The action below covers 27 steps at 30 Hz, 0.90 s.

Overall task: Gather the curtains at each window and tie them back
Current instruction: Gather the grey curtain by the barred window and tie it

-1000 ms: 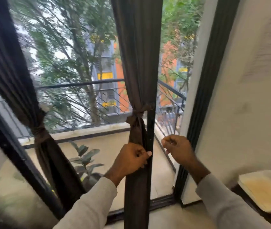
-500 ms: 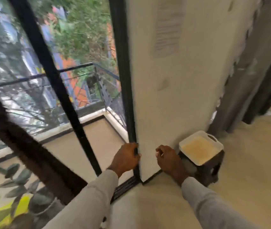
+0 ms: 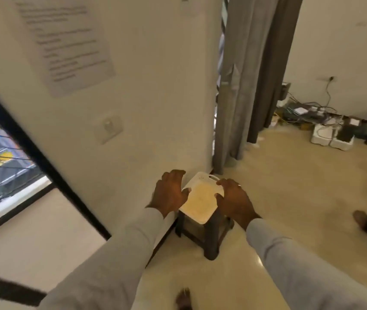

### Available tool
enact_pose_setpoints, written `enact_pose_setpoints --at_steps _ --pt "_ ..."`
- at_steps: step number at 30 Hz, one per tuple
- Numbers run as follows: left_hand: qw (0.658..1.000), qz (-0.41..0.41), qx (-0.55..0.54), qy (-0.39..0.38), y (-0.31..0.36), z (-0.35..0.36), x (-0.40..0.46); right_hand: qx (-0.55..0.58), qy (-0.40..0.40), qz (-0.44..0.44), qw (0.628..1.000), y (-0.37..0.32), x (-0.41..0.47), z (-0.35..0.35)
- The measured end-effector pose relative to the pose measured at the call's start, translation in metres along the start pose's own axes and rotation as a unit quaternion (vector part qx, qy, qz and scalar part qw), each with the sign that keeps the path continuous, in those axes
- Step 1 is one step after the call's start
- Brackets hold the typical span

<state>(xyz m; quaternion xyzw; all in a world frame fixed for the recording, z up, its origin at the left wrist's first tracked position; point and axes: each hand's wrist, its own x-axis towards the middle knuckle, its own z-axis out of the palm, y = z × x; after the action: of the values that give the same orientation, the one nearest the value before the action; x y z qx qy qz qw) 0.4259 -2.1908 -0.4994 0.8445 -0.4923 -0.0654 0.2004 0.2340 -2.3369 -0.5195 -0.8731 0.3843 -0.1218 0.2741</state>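
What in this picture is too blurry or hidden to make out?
Head view:
- White paper sheet on the wall: print blurred, unreadable.
- Grey hanging curtain: top cut off by the frame edge; any tie unseen.
- White square tray on the dark stool: edges covered by left hand and right hand.

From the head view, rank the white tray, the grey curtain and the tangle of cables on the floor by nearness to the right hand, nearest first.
From the right hand:
1. White tray, on the dark stool just to its left, by the fingertips.
2. Grey curtain, hanging beyond, at the wall's corner.
3. Tangle of cables, far right, along the back wall.
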Motion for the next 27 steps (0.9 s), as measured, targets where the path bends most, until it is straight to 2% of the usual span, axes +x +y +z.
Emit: enact_pose_setpoints --at_steps 7,13,20,27 --pt "0.998 0.066 0.005 0.014 0.036 0.029 0.166 -0.068 0.062 0.013 0.996 0.049 0.118 -0.04" --pt "0.993 0.115 0.015 0.004 0.063 0.045 0.296 -0.07 0.103 0.046 0.991 0.086 0.214 -0.067" --pt "0.989 0.141 0.031 0.009 0.113 0.074 0.433 -0.066 0.117 0.066 0.989 0.152 0.322 -0.118" --pt "0.993 0.102 0.03 0.042 0.178 0.12 0.555 -0.035 0.095 0.052 0.994 0.232 0.446 -0.179"
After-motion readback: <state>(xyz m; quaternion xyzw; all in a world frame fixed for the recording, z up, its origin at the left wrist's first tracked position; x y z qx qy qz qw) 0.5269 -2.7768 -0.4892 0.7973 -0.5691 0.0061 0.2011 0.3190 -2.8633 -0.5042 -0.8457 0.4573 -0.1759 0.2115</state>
